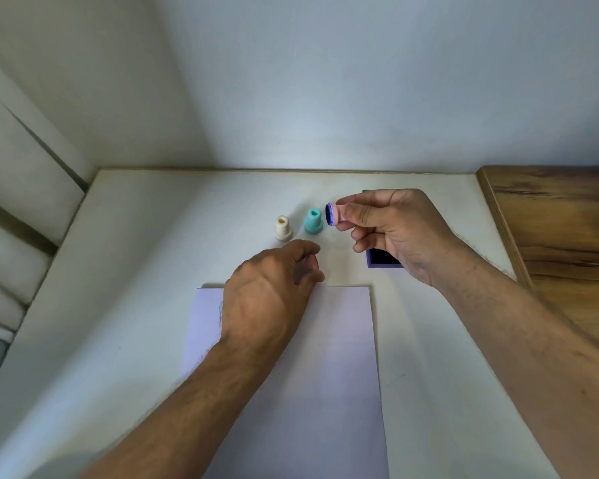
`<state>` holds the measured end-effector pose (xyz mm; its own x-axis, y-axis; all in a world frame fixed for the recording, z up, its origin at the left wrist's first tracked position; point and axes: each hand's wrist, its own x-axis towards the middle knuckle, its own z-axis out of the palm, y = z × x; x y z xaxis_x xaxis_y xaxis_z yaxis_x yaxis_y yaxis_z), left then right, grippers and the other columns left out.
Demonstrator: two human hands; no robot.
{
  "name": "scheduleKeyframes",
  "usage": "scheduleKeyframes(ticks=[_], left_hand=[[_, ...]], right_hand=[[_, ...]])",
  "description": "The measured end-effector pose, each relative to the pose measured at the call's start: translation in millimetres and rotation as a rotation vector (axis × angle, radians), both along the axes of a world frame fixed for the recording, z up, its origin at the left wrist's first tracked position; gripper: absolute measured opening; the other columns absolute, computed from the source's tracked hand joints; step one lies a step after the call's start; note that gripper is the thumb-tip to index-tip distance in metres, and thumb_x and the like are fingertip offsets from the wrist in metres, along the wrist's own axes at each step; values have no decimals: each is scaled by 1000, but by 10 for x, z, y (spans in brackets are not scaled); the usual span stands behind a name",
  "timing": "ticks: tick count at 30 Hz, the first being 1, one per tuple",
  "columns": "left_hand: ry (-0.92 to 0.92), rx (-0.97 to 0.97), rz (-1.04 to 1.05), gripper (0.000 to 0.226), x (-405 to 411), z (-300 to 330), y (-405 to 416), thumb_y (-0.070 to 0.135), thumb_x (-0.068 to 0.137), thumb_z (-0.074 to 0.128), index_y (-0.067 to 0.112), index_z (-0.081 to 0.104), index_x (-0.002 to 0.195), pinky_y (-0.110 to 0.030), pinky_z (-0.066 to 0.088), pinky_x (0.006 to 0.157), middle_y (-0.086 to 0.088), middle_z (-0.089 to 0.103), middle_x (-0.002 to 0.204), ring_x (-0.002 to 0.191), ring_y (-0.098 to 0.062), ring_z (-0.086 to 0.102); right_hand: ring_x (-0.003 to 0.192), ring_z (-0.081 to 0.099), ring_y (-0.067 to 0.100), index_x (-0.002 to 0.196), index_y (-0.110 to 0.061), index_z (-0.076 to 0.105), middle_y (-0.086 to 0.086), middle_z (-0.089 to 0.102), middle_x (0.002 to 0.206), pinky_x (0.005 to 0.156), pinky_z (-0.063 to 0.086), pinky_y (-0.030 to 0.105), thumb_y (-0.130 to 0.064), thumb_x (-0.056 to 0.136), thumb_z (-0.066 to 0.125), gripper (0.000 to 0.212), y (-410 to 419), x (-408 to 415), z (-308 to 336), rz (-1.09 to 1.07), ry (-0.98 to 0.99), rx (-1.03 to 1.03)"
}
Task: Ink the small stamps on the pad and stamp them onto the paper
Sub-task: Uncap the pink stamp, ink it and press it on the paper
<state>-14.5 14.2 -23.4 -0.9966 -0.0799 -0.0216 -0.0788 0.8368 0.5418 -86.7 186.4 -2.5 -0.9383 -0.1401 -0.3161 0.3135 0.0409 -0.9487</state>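
Observation:
My right hand (pixel 391 233) pinches a small pink stamp (pixel 332 214) above the table, its dark blue inked face turned to the left. A teal stamp (pixel 313 221) and a cream stamp (pixel 283 229) stand upright on the white table, just left of the held one. The ink pad (pixel 381 261), dark with a purple rim, lies mostly hidden under my right hand. My left hand (pixel 270 299) hovers over the top edge of the blank white paper (pixel 336 368), fingers loosely curled and holding nothing.
The white table (pixel 153 271) meets a wall at the back and a white padded surface on the left. A wooden board (pixel 561 229) borders it on the right.

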Motion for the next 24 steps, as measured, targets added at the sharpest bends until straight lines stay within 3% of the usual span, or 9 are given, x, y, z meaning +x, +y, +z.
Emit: scheduleKeyframes(ticks=[4, 8, 15, 18, 22, 24], left_hand=[[65, 5, -5, 18, -46, -80, -15, 34, 85, 68, 35, 68, 103, -30, 48, 80, 13, 71, 90, 89, -15, 61], [112, 31, 4, 15, -52, -130, -1, 26, 85, 71, 29, 73, 99, -23, 38, 73, 10, 72, 93, 89, -17, 56], [104, 143, 53, 23, -30, 11, 47, 22, 91, 67, 29, 73, 112, -27, 51, 92, 8, 74, 106, 94, -14, 66], [81, 142, 29, 25, -12, 88, 68, 15, 93, 62, 28, 73, 112, -22, 46, 96, 8, 74, 108, 101, -13, 67], [58, 145, -9, 29, 27, 159, 113, 15, 95, 57, 32, 72, 113, -23, 52, 91, 7, 75, 106, 98, -13, 68], [21, 138, -41, 40, 35, 174, 142, 7, 95, 52, 35, 68, 118, -24, 52, 92, 7, 73, 112, 103, -14, 67]], right_hand=[[60, 60, 15, 99, -3, 74, 13, 74, 80, 55, 52, 27, -9, 83, 73, 17, 1, 5, -35, 17, -1, 21], [58, 54, 17, 95, -7, 76, 16, 74, 81, 52, 47, 27, -11, 80, 76, 15, 20, 7, -58, 10, 2, 61], [56, 53, 16, 97, -5, 73, 9, 69, 71, 52, 48, 26, 10, 84, 64, 22, 6, 68, 38, -43, -52, -97], [57, 55, 17, 96, -9, 74, 11, 67, 75, 54, 50, 29, 7, 83, 67, 22, -24, 228, 120, -116, -30, -17], [61, 63, 21, 95, -12, 70, 12, 73, 82, 60, 57, 34, 2, 80, 72, 21, -49, 452, 195, -274, -4, 85], [66, 69, 21, 93, -14, 73, 9, 75, 83, 65, 60, 33, -3, 79, 76, 17, -9, 536, 208, -339, 31, 145]])
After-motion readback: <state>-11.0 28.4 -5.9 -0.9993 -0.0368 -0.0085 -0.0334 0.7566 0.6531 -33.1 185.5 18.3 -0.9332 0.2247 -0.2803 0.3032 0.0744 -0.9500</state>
